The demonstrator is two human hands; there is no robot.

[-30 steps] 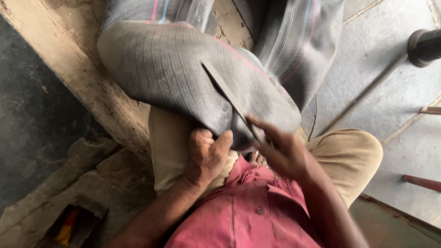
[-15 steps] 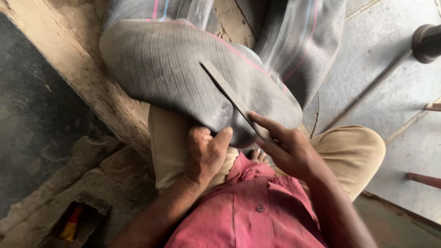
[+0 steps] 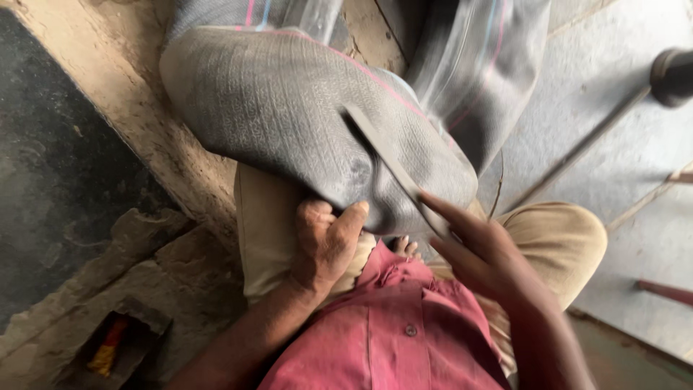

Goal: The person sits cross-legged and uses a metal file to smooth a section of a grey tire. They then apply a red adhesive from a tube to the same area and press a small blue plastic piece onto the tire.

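now l hand (image 3: 325,242) grips tube (image 3: 289,123), r hand (image 3: 484,253) presses blade (image 3: 393,170) on it

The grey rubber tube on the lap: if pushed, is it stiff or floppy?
Probably floppy: the grey rubber tube drapes and folds over the knee where the left hand grips its edge. Its dusty matt skin looks grippy, and it seems unlikely to roll.

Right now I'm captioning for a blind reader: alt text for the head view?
A seated person's left hand grips the edge of a grey rubber tyre on their lap, while the right hand presses a flat metal blade against it.
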